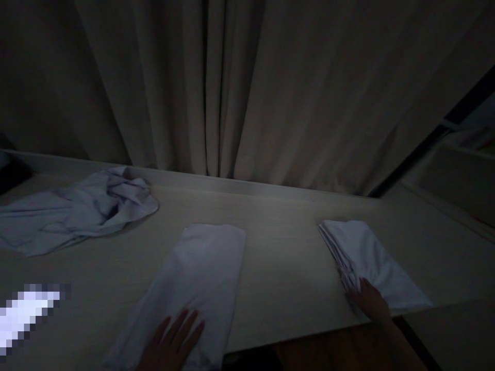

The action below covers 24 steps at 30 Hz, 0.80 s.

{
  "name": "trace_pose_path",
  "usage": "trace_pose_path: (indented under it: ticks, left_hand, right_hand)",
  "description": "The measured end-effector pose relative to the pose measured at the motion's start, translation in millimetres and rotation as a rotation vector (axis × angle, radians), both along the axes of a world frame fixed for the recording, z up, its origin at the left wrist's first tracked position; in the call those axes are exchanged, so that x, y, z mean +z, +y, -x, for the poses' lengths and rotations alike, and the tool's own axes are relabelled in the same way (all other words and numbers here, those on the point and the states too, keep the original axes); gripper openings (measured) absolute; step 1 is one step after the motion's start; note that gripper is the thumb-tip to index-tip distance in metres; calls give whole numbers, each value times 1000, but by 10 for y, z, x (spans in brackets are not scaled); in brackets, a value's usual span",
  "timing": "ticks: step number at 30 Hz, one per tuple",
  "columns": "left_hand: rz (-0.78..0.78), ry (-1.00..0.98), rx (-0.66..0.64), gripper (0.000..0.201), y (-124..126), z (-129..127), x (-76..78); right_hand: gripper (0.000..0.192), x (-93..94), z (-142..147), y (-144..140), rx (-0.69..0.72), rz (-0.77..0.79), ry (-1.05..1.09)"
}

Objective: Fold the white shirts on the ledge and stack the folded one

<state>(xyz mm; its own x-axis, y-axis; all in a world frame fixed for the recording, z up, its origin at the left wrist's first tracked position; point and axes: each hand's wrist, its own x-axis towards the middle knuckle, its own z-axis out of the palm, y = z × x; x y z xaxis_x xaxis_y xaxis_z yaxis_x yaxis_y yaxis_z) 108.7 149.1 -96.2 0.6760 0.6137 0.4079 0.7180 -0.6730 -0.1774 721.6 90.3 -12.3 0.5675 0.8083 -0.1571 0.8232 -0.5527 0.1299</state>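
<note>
My left hand [172, 342] lies flat, fingers spread, on a long folded white cloth [211, 263] near the front edge of the table. Off to the right, my right hand [369, 301] grips the near left edge of a thicker folded white cloth [371, 252], its thumb on top. Several layers show along that cloth's left side. The fingertips of this hand are partly hidden at the fold. A crumpled white cloth [88, 208] lies loose at the back left, apart from both hands.
The pale tabletop [278, 268] has a raised ledge along its back, under beige curtains [232, 93]. A bright pixelated patch [27, 312] shows at the left. Shelving [456, 175] stands at the right, and brown flooring [332, 350] shows below the front edge.
</note>
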Motion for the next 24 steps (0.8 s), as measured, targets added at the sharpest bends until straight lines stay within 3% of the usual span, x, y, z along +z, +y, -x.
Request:
trace_pose_path:
  ticks: [3, 8, 12, 15, 18, 21, 24]
  left_hand:
    - [-1, -19, -23, 80, 59, 111, -58]
    - [24, -61, -17, 76, -79, 394, -140]
    - [125, -88, 73, 74, -241, 680, -75]
    - [177, -96, 133, 73, -323, 798, -3]
    - [203, -67, 190, 74, -364, 767, 73]
    - [190, -41, 278, 78, -387, 655, 122]
    - [137, -25, 225, 87, -404, 601, 82]
  right_hand:
    - [60, 91, 274, 50, 20, 15, 38]
    - [59, 138, 970, 110, 73, -5, 75]
    - [66, 161, 1644, 136, 132, -21, 120]
    - [69, 307, 1924, 220, 168, -56, 151]
    - [66, 614, 1831, 349, 146, -169, 93]
    - [64, 902, 1503, 413, 47, -286, -19]
    - [57, 941, 1153, 348, -9, -306, -36]
